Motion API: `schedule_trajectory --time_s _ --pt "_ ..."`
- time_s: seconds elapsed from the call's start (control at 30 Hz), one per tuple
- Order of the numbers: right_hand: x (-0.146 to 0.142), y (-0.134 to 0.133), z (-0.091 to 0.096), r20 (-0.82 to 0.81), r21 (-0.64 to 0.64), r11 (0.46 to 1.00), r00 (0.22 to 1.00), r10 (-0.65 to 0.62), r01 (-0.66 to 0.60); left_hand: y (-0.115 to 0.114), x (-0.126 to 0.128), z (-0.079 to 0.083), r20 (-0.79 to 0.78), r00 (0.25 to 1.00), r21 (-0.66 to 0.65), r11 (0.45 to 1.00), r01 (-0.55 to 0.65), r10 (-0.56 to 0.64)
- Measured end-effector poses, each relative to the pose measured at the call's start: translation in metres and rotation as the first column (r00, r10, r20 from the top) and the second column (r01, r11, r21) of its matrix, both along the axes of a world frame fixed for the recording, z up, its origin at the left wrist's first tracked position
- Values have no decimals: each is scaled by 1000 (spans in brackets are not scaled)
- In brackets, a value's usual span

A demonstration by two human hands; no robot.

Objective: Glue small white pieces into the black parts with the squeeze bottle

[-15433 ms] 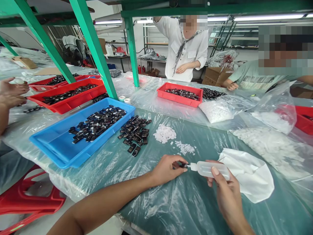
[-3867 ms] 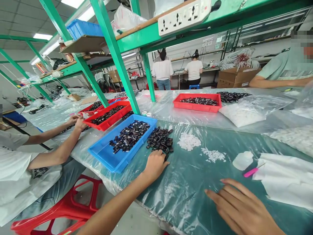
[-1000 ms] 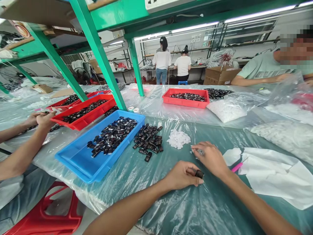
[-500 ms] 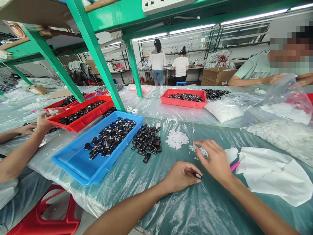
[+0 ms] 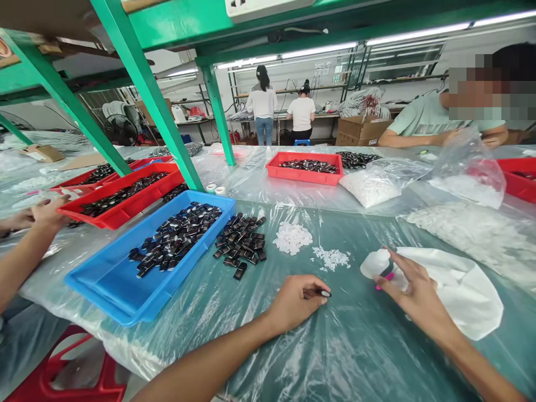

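Note:
My left hand rests on the plastic-covered table, fingers pinched on a small black part. My right hand reaches over a white squeeze bottle lying on a white cloth; its fingers are spread and touch a thin pink stick. A loose pile of black parts and two small heaps of white bits lie just beyond my hands. A blue tray with more black parts stands to the left.
Red trays of black parts sit at the left and far middle. Bags of white pieces lie at the right. Green frame posts rise from the table. A co-worker's hands work at the left; another person sits far right.
My right hand has left the small heap of white bits and moved right to the bottle and pink stick on the cloth. My left hand stays put with the black part.

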State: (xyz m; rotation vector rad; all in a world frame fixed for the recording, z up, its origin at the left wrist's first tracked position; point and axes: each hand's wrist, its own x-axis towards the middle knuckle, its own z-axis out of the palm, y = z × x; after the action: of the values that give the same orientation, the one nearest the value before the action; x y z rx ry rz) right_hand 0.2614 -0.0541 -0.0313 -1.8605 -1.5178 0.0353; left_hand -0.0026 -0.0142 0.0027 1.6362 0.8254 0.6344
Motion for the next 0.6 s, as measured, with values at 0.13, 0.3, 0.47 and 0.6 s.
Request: schedule_trajectory --time_s 0.13,0.3,0.47,0.6 --pt "-11 5 -3 14 -39 999 1000 -12 12 -1 0 2 -21 1000 60 998 14 -12" --pt "-32 -4 12 -526 21 996 846 89 -92 -2 -1 3 -63 998 135 991 27 -18" --pt "-53 -16 18 -878 31 961 452 157 -273 -2 0 4 -61 998 170 985 -20 30" --pt "-65 -20 21 -967 120 931 172 188 -346 -1 1 6 -72 995 177 982 -58 72"
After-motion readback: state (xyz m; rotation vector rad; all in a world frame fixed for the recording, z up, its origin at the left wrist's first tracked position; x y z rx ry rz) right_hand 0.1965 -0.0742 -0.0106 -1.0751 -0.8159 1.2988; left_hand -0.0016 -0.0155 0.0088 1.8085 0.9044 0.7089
